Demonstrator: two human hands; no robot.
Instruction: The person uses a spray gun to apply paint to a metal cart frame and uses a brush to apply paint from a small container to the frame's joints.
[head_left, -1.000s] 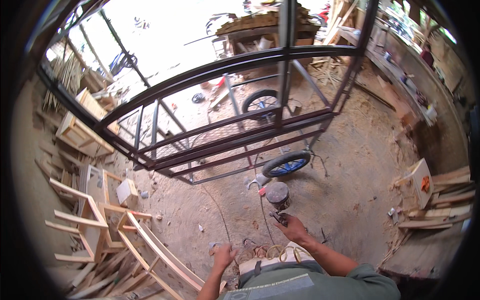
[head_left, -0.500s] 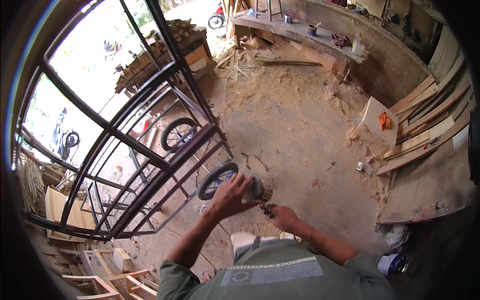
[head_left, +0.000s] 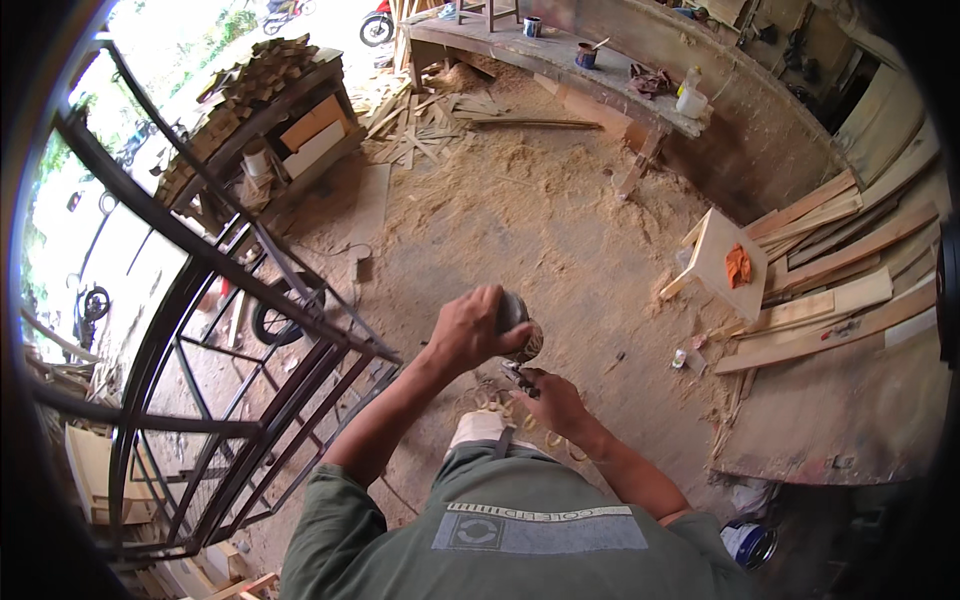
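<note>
In front of my body, my left hand (head_left: 462, 332) curls around a rounded dark cup (head_left: 514, 312), its thumb across the side. Just below and to the right, my right hand (head_left: 557, 405) is closed on the small metal handle part of what looks like a spray gun (head_left: 520, 379). The cup sits right above this metal part; whether the two are joined cannot be made out. Yellow coils of a thin hose (head_left: 553, 438) show beneath my right hand.
A dark metal frame (head_left: 262, 290) stands close on my left, a small wheel (head_left: 282, 318) behind it. Sawdust covers the floor. A bench (head_left: 610, 82) with cans is at the back. At right are a small wooden stool (head_left: 715, 245), an orange cloth (head_left: 738, 266) and planks (head_left: 840, 300).
The view has swung, so the metal frame sits farther left. My left hand and the cup are raised and farther ahead; my right hand is still closed on the metal part.
</note>
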